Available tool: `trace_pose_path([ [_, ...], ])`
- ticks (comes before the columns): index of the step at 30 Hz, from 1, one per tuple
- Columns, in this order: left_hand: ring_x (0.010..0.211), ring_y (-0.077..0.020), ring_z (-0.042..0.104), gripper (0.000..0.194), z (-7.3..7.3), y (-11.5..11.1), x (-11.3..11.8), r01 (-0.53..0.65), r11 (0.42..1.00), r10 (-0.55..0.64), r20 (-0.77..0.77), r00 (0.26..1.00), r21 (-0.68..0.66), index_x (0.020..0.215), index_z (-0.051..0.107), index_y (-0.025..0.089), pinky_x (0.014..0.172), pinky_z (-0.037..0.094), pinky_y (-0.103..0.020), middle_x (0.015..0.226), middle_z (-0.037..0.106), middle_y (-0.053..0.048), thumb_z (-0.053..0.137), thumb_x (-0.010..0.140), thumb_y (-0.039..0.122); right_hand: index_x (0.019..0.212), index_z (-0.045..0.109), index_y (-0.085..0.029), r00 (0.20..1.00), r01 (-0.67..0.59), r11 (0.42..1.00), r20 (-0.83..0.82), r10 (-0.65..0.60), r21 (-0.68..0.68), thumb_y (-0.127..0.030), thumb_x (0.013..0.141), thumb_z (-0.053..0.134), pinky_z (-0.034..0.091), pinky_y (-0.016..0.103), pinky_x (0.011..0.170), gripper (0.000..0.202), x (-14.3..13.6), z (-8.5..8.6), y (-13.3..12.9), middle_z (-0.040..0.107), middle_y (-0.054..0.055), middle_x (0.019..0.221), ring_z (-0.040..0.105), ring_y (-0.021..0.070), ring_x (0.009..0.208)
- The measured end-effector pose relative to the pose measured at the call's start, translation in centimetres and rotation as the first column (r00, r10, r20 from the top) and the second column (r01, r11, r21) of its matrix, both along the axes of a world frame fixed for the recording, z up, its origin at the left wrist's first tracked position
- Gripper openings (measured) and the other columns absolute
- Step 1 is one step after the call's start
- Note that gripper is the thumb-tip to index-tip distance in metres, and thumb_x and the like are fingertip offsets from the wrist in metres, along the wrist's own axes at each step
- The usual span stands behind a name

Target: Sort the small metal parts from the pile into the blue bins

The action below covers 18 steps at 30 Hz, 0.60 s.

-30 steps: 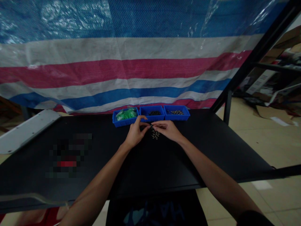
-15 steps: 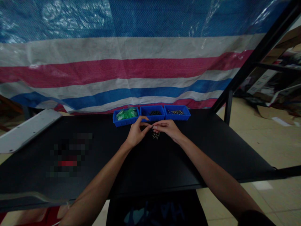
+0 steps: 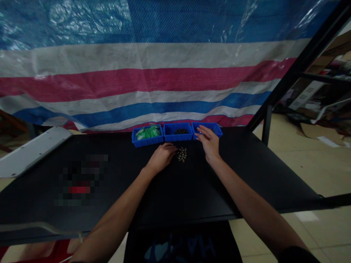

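My left hand (image 3: 161, 157) rests palm down on the table, its fingers bent together at the left edge of a pile of small metal parts (image 3: 182, 154) that look like screws. Its thumb and whatever is under the fingertips are hidden. My right hand (image 3: 210, 143) is over the near left side of the right blue bin (image 3: 219, 133), fingers apart and thumb separate. A tiny bright spot shows by its fingertips, too small to name. That hand covers most of the bin's contents.
The middle blue bin (image 3: 178, 138) holds small dark parts; the left blue bin (image 3: 148, 141) holds green plastic bags. A white panel (image 3: 33, 151) lies at the table's left end. A striped tarp (image 3: 148, 80) hangs behind, with a black frame post (image 3: 274, 93) on the right.
My hands have come apart from their pinch together above the pile. The right moved right and away to the right bin; the left lowered beside the pile, which shows more now.
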<state>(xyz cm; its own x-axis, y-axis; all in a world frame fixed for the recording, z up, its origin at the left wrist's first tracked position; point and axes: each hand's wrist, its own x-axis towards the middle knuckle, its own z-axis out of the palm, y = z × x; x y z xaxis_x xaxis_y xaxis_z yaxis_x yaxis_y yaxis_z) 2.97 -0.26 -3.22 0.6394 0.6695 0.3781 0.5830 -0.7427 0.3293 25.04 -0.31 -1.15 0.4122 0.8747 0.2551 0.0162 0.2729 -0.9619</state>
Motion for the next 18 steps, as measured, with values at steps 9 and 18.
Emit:
trace_pose_path([
  [9,0.091,-0.0228,0.066,0.013,0.6,0.1,-0.5,-0.090,0.994,0.098,0.171,0.980,-0.057,0.095,0.071,0.019,0.085,0.054,-0.038,0.093,0.074,-0.005,0.065,0.085,0.013,0.096,0.074,-0.020,0.901,-0.190,0.976,0.377,0.217,-0.106,-0.014,0.074,0.062,0.057,0.038,0.083,0.026,-0.9,-0.7,-0.5,0.077,0.006,0.088,0.073,0.0220,0.084],
  [18,0.082,-0.0183,0.070,0.021,1.2,0.1,0.3,0.017,0.935,0.219,0.617,0.756,-0.353,0.095,0.067,0.017,0.078,0.054,-0.029,0.086,0.073,-0.004,0.074,0.079,0.028,0.102,0.075,-0.019,0.704,-0.365,0.914,0.591,0.394,-0.174,-0.011,0.078,0.061,0.057,0.033,0.076,0.029,-2.1,-0.4,-1.7,0.078,0.006,0.090,0.073,0.0185,0.080],
])
